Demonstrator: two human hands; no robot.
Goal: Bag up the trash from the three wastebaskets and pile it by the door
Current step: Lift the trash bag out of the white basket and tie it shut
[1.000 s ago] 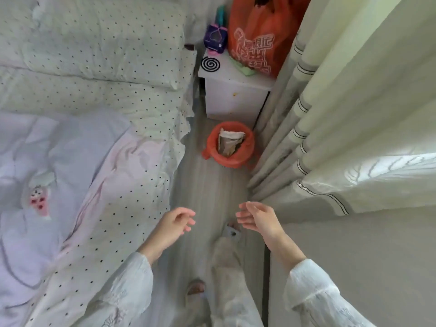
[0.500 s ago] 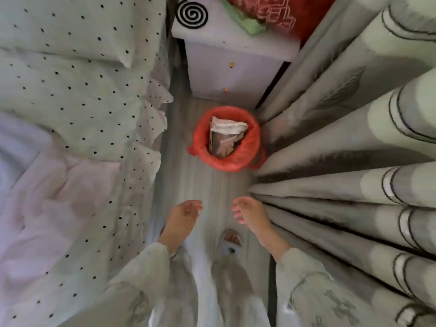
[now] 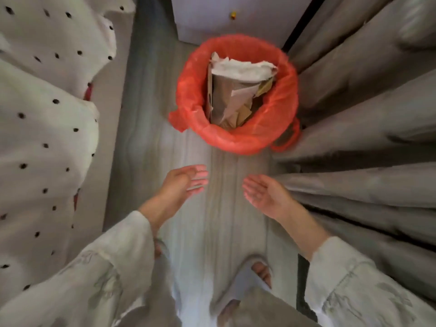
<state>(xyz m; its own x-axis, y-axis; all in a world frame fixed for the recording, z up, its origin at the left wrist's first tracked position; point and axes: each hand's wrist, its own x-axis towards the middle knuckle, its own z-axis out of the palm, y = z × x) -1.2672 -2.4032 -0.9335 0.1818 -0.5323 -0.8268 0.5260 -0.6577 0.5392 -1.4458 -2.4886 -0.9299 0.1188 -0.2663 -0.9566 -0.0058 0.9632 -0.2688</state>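
Hands empty, fingers loose: left hand (image 3: 181, 182), right hand (image 3: 264, 195), short of round wastebasket with red plastic liner (image 3: 280, 109), paper trash (image 3: 236, 90) inside, wedged between polka-dot bedding (image 3: 47, 114), grey curtain (image 3: 365, 102), white nightstand (image 3: 212, 17).

Dim, soft daylight; blurred, stretched edges

The bin liner (image 3: 236, 140) is thin, glossy orange-red plastic, holding crumpled matt paper (image 3: 238, 90). The floor (image 3: 146, 114) looks like smooth grey wood-grain; spotted bedding (image 3: 47, 114) and curtains (image 3: 365, 102) are matt cloth.
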